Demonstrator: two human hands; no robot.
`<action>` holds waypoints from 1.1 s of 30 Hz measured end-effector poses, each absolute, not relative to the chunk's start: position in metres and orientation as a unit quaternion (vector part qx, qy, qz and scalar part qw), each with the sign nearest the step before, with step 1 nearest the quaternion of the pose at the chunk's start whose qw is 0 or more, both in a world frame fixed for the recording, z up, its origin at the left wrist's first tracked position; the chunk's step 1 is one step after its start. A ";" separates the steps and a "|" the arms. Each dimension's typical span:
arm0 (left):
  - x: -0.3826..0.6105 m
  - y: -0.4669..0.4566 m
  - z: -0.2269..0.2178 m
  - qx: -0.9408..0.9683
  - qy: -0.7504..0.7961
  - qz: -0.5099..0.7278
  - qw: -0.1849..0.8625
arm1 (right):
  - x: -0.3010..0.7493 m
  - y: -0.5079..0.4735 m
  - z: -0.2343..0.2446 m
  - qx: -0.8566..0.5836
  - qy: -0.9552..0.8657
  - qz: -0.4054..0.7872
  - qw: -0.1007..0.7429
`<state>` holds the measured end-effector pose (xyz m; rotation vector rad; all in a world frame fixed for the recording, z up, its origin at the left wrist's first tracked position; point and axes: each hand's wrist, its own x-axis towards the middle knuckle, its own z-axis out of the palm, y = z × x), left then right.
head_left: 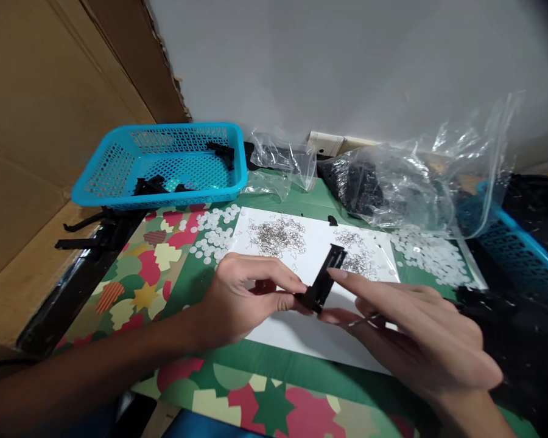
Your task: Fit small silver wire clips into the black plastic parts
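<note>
Above the white paper (283, 340), my left hand (246, 298) pinches the lower end of a long, narrow black plastic part (326, 281) between thumb and fingers. The part is tilted, with a slot running along its face. My right hand (420, 328) comes in from the right, its index fingertip touching the part's side and its thumb near the bottom end. A thin metal tool (364, 320) lies in the curled fingers of that hand; most of it is hidden. Small wire springs or clips (276, 236) lie heaped on the paper behind, and a small black piece (332, 221) sits at its far edge.
White plastic discs (214, 234) are scattered left of the paper, and more discs (432, 255) lie right. A blue basket (242, 164) with black parts stands back left. Clear plastic bags (406, 182) lie along the wall. Another blue basket (530, 243) and black parts (511, 340) are at right.
</note>
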<state>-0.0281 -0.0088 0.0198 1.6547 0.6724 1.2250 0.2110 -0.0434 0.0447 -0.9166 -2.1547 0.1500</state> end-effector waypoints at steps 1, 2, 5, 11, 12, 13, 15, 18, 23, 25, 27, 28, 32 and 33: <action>-0.027 -0.010 0.020 0.657 0.281 0.490 0.499 | 0.214 -0.043 0.045 -0.362 -0.847 0.048 0.386; -0.027 -0.011 0.021 0.640 0.285 0.480 0.529 | 0.216 -0.043 0.044 -0.361 -0.848 0.036 0.387; -0.025 -0.012 0.019 0.600 0.286 0.452 0.595 | 0.225 -0.043 0.040 -0.345 -0.858 0.018 0.380; -0.028 -0.004 0.015 0.720 0.330 0.406 0.455 | 0.234 -0.042 0.031 -0.336 -0.889 -0.019 0.311; -0.029 -0.002 0.015 0.754 0.320 0.403 0.407 | 0.234 -0.041 0.031 -0.332 -0.892 -0.031 0.304; -0.030 0.000 0.015 0.783 0.307 0.403 0.360 | 0.233 -0.040 0.030 -0.329 -0.895 -0.042 0.299; -0.031 0.002 0.014 0.819 0.280 0.413 0.282 | 0.231 -0.038 0.028 -0.323 -0.899 -0.057 0.290; -0.031 0.001 0.009 0.835 0.269 0.427 0.222 | 0.228 -0.035 0.024 -0.320 -0.903 -0.060 0.278; -0.030 -0.004 0.000 0.837 0.285 0.422 0.201 | 0.227 -0.031 0.020 -0.372 -0.896 0.032 0.239; -0.031 -0.004 -0.001 0.838 0.294 0.413 0.200 | 0.226 -0.030 0.023 -0.401 -0.879 0.085 0.243; -0.031 -0.005 -0.002 0.840 0.303 0.403 0.199 | 0.225 -0.029 0.028 -0.411 -0.867 0.113 0.259; -0.031 -0.005 -0.002 0.841 0.306 0.401 0.199 | 0.225 -0.028 0.030 -0.408 -0.865 0.115 0.268; -0.031 -0.006 -0.002 0.847 0.307 0.392 0.184 | 0.227 -0.028 0.034 -0.399 -0.863 0.077 0.300; -0.031 -0.007 -0.001 0.852 0.306 0.386 0.175 | 0.227 -0.029 0.035 -0.404 -0.858 0.067 0.310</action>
